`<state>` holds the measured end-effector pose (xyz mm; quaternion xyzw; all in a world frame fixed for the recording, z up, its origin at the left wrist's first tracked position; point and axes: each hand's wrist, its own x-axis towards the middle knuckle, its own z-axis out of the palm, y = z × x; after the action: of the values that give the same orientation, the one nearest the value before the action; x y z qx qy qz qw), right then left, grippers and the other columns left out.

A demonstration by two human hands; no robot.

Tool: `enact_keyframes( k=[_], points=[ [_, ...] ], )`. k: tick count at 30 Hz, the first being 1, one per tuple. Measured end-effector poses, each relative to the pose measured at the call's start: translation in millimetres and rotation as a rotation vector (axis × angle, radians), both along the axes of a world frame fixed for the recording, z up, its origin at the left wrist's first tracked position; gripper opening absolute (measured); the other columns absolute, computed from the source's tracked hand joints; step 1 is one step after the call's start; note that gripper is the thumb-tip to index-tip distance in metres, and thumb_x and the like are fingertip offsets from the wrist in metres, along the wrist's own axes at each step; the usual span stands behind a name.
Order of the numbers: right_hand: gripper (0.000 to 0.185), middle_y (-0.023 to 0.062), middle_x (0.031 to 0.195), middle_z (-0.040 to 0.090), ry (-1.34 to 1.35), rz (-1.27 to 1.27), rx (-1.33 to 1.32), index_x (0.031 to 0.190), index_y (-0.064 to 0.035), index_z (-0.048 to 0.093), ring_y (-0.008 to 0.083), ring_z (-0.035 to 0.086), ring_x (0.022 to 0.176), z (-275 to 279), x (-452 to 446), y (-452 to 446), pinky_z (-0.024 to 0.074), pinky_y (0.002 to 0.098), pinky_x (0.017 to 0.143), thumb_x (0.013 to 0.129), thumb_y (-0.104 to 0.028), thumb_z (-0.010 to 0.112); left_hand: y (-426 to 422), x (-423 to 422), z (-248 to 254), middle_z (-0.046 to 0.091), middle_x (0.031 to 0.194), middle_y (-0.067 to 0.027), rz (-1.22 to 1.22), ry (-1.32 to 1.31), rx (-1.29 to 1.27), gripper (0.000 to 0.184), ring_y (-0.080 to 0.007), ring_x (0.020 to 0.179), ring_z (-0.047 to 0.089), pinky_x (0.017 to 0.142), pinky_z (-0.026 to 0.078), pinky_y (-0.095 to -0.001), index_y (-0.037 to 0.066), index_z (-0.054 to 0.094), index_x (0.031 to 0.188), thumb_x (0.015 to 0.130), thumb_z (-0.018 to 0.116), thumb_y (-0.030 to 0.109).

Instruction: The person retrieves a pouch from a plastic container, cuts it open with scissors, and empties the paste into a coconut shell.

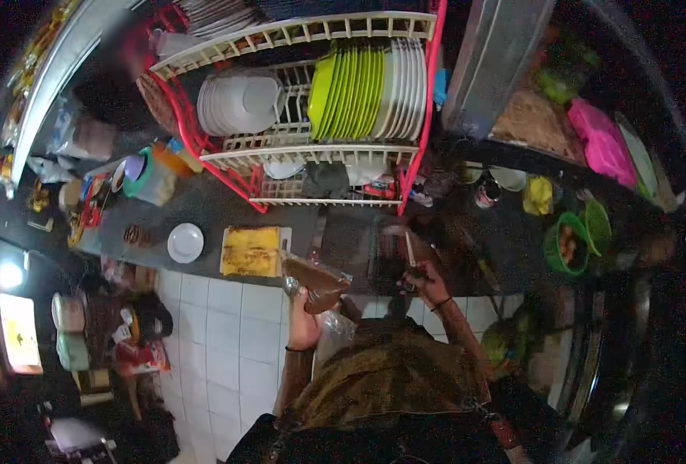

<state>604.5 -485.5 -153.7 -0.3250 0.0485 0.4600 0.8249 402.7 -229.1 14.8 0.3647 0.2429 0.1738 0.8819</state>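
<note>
My left hand point(306, 321) is closed around the lower part of a clear plastic bag point(316, 282) filled with something brown. The bag is held up in front of the counter edge. My right hand point(429, 284) is closed on a thin, pale-bladed tool point(410, 249) that points away from me; its exact kind is too blurred to make out. To the left of the bag, a yellow rectangular slab point(250, 251) streaked with brown lies on a white board point(285, 241). The bag and the tool are apart.
A white plate point(185, 243) sits left of the board. Behind the counter point(343, 232) stands a red-framed dish rack point(320, 148) with green and white plates. Green baskets point(565, 246) are at the right. White floor tiles point(219, 340) show below the counter.
</note>
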Motion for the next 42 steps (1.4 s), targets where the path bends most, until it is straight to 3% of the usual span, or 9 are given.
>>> enact_keyframes(
  k=[2,7,9,15,25,31,34,40,42],
  points=[
    [0.011,0.0101,0.093,0.06,-0.931,-0.02,-0.579,0.096,-0.0096,0.053,0.0252,0.062,0.088,16.0,-2.9,6.6,0.0522,0.0396,0.074,0.086,-0.005,0.057,-16.9,6.2,5.5,0.055,0.118,-0.0118,0.051,0.033,0.01,0.042,-0.0273,0.105,0.055,0.088,0.046,-0.0432,0.003,0.042,0.125,0.094,0.039,0.031],
    [0.013,0.0089,0.087,0.055,-0.801,0.007,-0.368,0.085,-0.0052,0.055,0.0212,0.058,0.084,114.9,23.5,25.4,0.0502,0.0367,0.073,0.075,0.002,0.062,-47.5,17.1,20.3,0.054,0.12,-0.0125,0.189,0.018,0.044,0.045,-0.0273,0.109,0.053,0.088,0.046,-0.044,0.001,0.041,0.126,0.094,0.04,0.032],
    [0.022,0.0078,0.085,0.049,-1.566,-0.073,-0.479,0.084,-0.005,0.059,0.0233,0.054,0.08,114.8,41.8,32.1,0.0465,0.034,0.07,0.064,0.004,0.063,-55.5,22.0,23.1,0.054,0.12,-0.0119,0.225,0.049,0.076,0.045,-0.0266,0.109,0.053,0.088,0.046,-0.044,0.002,0.042,0.126,0.094,0.041,0.034],
    [0.012,0.0081,0.083,0.052,-2.087,0.056,-0.924,0.082,-0.0082,0.062,0.032,0.053,0.077,99.1,64.2,9.8,0.0461,0.0414,0.068,0.07,-0.008,0.066,-66.3,32.7,26.3,0.055,0.119,-0.0089,0.218,-0.001,0.142,0.044,-0.0268,0.104,0.056,0.08,0.049,-0.0467,0.005,0.042,0.126,0.093,0.042,0.034],
    [0.034,0.0193,0.086,0.055,-1.481,0.545,-1.232,0.112,-0.0058,0.047,0.0372,0.054,0.072,72.0,44.8,-1.3,0.0455,0.0493,0.056,0.083,-0.017,0.061,-37.5,56.7,27.7,0.052,0.123,-0.0094,0.113,-0.141,-0.04,0.046,-0.0279,0.111,0.051,0.084,0.047,-0.0492,0.009,0.04,0.128,0.094,0.04,0.038],
    [0.025,0.023,0.085,0.051,-1.553,0.4,-1.35,0.111,-0.0023,0.044,0.0353,0.053,0.072,97.1,34.9,1.4,0.0434,0.047,0.056,0.09,-0.015,0.05,-5.9,61.8,19.2,0.053,0.122,-0.0101,0.167,-0.081,-0.044,0.046,-0.0287,0.11,0.051,0.087,0.045,-0.0504,0.008,0.044,0.125,0.093,0.041,0.041],
    [0.052,0.0176,0.074,0.059,-1.636,0.209,-1.178,0.132,0.0031,0.028,0.0315,0.057,0.059,71.2,27.0,3.0,0.0443,0.0443,0.054,0.089,-0.016,0.05,7.6,62.4,28.9,0.055,0.119,-0.0106,0.148,-0.054,-0.034,0.046,-0.0291,0.108,0.053,0.084,0.047,-0.0511,0.007,0.044,0.124,0.092,0.043,0.04],
    [0.04,0.0193,0.114,0.051,-1.607,-0.252,-1.271,0.126,-0.002,0.04,0.0297,0.054,0.1,42.8,-6.6,24.9,0.0468,0.0418,0.082,0.09,-0.015,0.052,44.6,56.1,41.0,0.054,0.118,-0.0115,-0.122,-0.27,-0.089,0.044,-0.0274,0.109,0.052,0.089,0.046,-0.0485,0.001,0.045,0.122,0.089,0.053,0.028],
    [0.047,0.0158,0.117,0.055,-1.116,-0.303,-0.675,0.127,0.0024,0.042,0.0288,0.057,0.098,15.8,-9.7,19.1,0.0456,0.0401,0.082,0.088,-0.021,0.056,54.8,53.8,37.9,0.055,0.117,-0.012,-0.114,-0.188,-0.045,0.045,-0.0272,0.107,0.054,0.088,0.047,-0.0458,0.001,0.044,0.124,0.089,0.054,0.027]
  ],
)
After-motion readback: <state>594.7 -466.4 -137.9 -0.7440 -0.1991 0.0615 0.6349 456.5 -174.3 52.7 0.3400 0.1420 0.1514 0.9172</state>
